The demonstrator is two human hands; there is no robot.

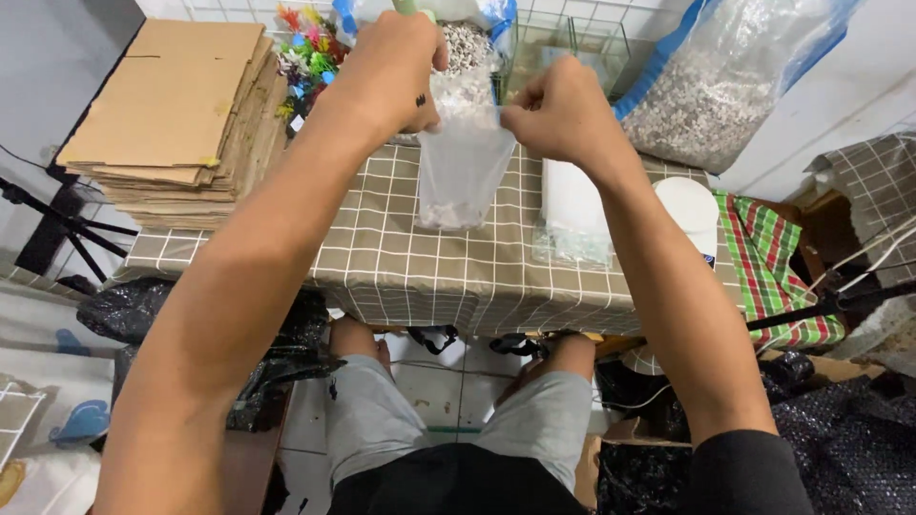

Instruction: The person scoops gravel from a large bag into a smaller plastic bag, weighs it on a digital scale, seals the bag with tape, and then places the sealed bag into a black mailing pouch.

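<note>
While both fists pinch its top, we hold a clear bag (465, 172) of gravel.
Left hand (396, 69) and right hand (563, 116) — closed tight — top centre, above the checked worktop (401, 257).

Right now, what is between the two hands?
In the head view, the top of a clear plastic bag with gravel, pinched by the left hand and right hand.

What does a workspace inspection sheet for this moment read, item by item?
Surface: table under a brown checked cloth.
Job's things: clear plastic bag with a little gravel in the bottom, held up by both hands.
Clutter: cardboard stack, big gravel sack, glass tank, white lid, coloured plastic plants.
Grippers: left hand and right hand pinch the bag's top.
Cables: white cords at right.
Surroundings: tripod legs, black bags on floor.
</note>
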